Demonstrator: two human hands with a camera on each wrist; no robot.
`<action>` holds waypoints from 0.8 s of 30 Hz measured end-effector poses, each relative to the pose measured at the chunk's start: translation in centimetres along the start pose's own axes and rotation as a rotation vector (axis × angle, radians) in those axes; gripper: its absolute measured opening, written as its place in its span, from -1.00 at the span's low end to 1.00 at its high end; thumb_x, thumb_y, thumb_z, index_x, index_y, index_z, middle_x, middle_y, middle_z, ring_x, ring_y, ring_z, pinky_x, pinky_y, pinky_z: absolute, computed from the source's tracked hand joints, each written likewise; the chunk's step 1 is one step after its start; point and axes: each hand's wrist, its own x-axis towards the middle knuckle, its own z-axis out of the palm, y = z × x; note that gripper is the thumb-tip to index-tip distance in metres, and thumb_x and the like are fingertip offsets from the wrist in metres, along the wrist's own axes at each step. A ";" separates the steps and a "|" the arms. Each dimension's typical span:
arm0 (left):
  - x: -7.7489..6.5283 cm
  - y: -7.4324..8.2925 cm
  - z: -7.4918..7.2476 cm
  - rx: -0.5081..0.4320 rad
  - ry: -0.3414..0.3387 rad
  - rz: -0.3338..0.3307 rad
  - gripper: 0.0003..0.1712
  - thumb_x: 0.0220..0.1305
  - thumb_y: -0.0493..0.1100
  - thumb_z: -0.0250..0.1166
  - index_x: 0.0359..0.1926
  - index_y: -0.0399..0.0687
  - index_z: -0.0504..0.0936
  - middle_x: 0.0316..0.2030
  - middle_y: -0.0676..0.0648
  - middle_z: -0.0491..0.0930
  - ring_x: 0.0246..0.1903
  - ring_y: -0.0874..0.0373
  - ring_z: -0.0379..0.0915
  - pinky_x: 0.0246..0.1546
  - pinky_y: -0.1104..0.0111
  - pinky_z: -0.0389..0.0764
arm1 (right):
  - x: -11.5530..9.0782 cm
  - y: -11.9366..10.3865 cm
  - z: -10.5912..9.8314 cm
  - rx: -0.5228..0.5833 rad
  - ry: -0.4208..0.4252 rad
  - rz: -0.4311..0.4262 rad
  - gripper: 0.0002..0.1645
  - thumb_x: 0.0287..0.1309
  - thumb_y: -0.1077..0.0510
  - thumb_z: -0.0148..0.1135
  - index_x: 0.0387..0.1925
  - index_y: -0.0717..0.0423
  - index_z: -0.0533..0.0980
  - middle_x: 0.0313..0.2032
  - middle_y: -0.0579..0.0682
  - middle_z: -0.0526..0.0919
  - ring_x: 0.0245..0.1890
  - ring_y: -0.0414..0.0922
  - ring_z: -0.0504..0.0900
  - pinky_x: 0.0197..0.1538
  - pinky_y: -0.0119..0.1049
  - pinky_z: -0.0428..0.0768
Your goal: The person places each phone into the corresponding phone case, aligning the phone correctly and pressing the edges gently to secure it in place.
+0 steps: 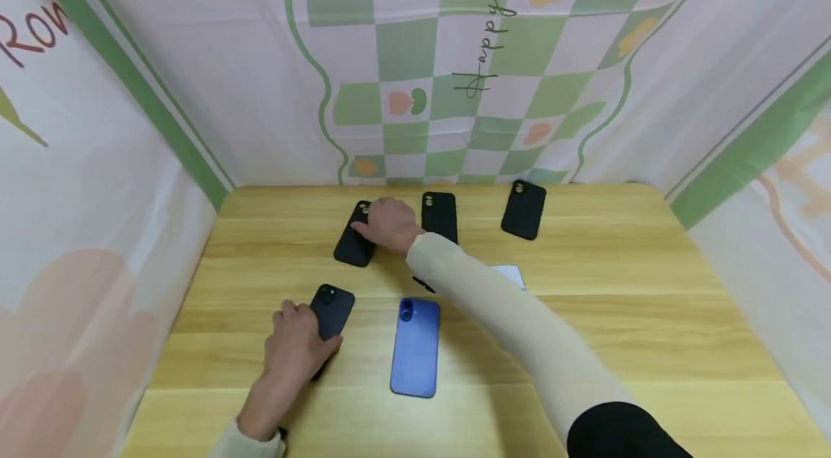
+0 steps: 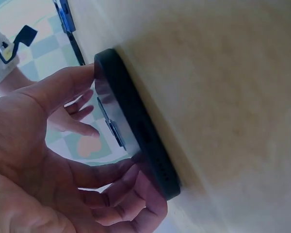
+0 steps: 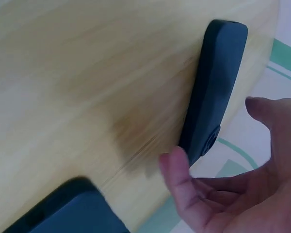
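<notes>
While a dark phone (image 1: 332, 314) lies left of centre in the frame's lower half, the left hand (image 1: 292, 342) pinches its edges between thumb and fingers. Nearer mid-frame, the right hand (image 1: 389, 223), thumb well apart from loosely bent fingers, holds nothing beside 1 black case (image 1: 353, 245); contact is unclear. Rightward, 2 more cases (image 1: 440, 213) and, lower centre, 1 blue phone (image 1: 415, 353) share the tabletop (image 1: 617, 263).

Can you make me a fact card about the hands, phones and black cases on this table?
Left hand: grips the dark phone
Right hand: at the left black case; touching or not, can't tell
Blue phone: lies back up, right of the dark phone
Further back: middle black case, right black case
White thing: partly hidden by the right sleeve
</notes>
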 end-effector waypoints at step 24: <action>0.1 -0.3 0.1 -0.071 0.006 0.013 -0.08 0.04 -0.02 0.69 0.11 -0.64 0.41 -0.16 -0.39 0.44 -0.44 -0.12 0.53 -0.51 0.06 0.67 | 0.1 -3.6 0.6 0.143 -0.137 0.065 -0.20 0.22 -0.40 0.43 0.11 0.19 0.67 0.24 0.30 0.47 -0.20 0.03 0.66 -0.20 -0.16 0.72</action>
